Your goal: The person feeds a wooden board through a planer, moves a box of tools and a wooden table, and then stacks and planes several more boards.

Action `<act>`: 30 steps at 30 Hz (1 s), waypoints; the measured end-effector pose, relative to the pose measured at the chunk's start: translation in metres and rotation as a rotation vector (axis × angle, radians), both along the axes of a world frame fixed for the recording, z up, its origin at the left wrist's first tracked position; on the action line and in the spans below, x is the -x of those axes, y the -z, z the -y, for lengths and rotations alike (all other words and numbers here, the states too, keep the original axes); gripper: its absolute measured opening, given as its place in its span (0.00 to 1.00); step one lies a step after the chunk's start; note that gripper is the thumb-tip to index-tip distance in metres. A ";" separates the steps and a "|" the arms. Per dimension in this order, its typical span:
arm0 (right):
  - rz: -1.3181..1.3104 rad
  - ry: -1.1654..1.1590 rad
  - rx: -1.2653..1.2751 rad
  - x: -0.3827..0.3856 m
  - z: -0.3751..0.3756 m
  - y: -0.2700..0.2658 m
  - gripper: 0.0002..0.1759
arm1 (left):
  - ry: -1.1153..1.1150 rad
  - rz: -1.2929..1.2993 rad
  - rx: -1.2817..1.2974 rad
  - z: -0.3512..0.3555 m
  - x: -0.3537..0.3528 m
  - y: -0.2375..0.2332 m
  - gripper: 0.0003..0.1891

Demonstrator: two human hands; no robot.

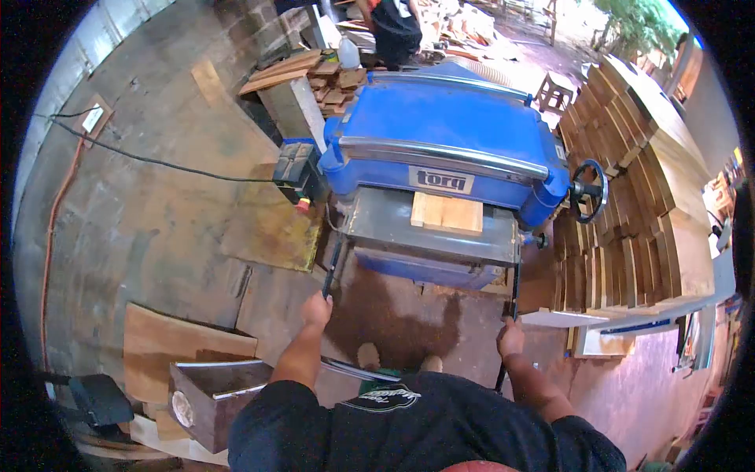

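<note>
A blue thickness planer (448, 110) stands in front of me, marked "torq". A pale wooden board (447, 213) lies on its grey metal bed (377, 224), one end under the blue housing. My left hand (317, 311) is closed around a black bar (333, 266) that reaches out from the bed's left side. On the opposite side, my right hand (510, 337) grips a matching black bar (515, 291). Both arms are stretched forward. The far end of the board is hidden inside the machine.
Stacked boards (629, 189) rise close on the right, beyond the planer's handwheel (590, 191). A switch box (297, 169) with a cable hangs at the left. Offcuts (334, 82) are piled behind it. A dark wooden box (216, 393) sits lower left. Another person (393, 31) is at the back.
</note>
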State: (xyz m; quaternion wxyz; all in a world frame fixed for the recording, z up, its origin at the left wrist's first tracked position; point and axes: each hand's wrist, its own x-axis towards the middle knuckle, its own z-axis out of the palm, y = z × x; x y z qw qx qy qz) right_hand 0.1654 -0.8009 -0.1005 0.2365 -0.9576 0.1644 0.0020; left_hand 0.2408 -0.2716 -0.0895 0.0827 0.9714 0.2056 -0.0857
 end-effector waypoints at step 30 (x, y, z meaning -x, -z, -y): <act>-0.096 -0.065 0.101 -0.004 0.002 -0.001 0.18 | 0.009 0.086 0.124 0.007 0.005 -0.019 0.13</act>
